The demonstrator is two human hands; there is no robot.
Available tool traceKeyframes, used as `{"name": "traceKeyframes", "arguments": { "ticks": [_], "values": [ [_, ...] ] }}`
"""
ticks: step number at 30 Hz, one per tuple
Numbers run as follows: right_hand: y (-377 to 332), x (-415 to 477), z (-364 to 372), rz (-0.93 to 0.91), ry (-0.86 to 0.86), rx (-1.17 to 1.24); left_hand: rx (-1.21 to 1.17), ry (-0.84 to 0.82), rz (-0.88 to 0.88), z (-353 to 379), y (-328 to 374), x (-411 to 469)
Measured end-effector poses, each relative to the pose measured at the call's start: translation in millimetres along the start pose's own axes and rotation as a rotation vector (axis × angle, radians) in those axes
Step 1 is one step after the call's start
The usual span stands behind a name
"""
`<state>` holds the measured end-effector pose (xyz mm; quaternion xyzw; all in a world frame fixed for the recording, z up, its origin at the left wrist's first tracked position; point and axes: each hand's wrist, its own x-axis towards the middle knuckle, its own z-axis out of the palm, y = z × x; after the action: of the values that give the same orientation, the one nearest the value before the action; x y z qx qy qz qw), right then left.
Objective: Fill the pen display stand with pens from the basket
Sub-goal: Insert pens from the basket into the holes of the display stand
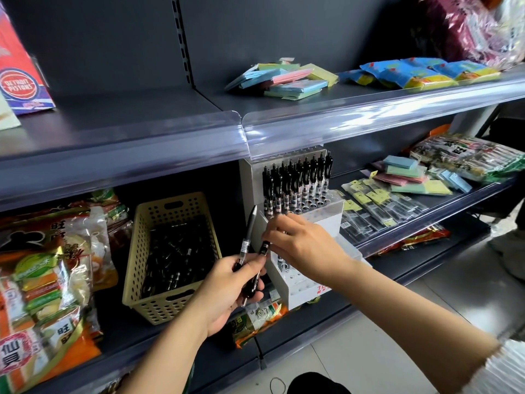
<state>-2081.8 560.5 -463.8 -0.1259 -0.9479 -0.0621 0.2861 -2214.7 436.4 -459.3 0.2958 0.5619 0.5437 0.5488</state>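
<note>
Pens in hand: two black retractable pens. The upright pen [248, 236] stands clear above the left fingers, its tip at the top. The slanted pen [263, 248] leans from the left palm toward the right fingertips.

Left hand [224, 294]: fingers curled round both barrels low down. I read it as a small magazine, held so the upper ends stay free for picking.

Right hand [304, 245]: thumb and forefinger appear to pinch the upper end of the slanted pen, the other fingers loosely bent. The contact is small in my feed, so I note the pinch as probable.

Pen display stand [326, 220]: white and tiered, directly behind the right knuckles. The back tiers above the right fingers carry a dense block of stocked pens [295, 183]. The front tier [298, 282], below the right wrist, shows mostly vacant holes.

Judgement: filling runs back to front, with the front tier to come. The likely next step is to draw the slanted pen out and seat it in a hole just under the right fingers.

Basket [133, 251]: beige and perforated, just left of the left knuckles, with many loose pens [176, 257] inside for a short reach.

Beyond the basket, farther left of the left hand: snack bags [51, 265].
</note>
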Motion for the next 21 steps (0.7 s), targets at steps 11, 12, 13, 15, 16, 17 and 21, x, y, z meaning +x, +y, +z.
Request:
{"name": "traceKeyframes", "arguments": {
  "ticks": [11,12,13,15,16,17,21],
  "values": [
    [20,0,-19,0.54,0.243,0.39,0.17,-0.012,0.062,-5,-5,5],
    [27,1,-22,0.682,0.295,0.483,0.182,-0.021,0.069,-5,-6,6],
    [33,2,-23,0.808,0.341,0.583,0.197,-0.033,0.072,-5,-7,6],
    [45,5,-25,0.981,0.417,0.733,0.228,-0.052,0.058,-5,-11,8],
    [49,7,-25,1.031,0.443,0.763,0.234,-0.051,0.047,-6,-12,9],
    [53,9,-24,1.063,0.464,0.769,0.236,-0.044,0.04,-6,-14,10],
    [69,18,-17,1.155,0.437,0.69,0.237,-0.004,0.047,-9,-18,15]
  ]
}}
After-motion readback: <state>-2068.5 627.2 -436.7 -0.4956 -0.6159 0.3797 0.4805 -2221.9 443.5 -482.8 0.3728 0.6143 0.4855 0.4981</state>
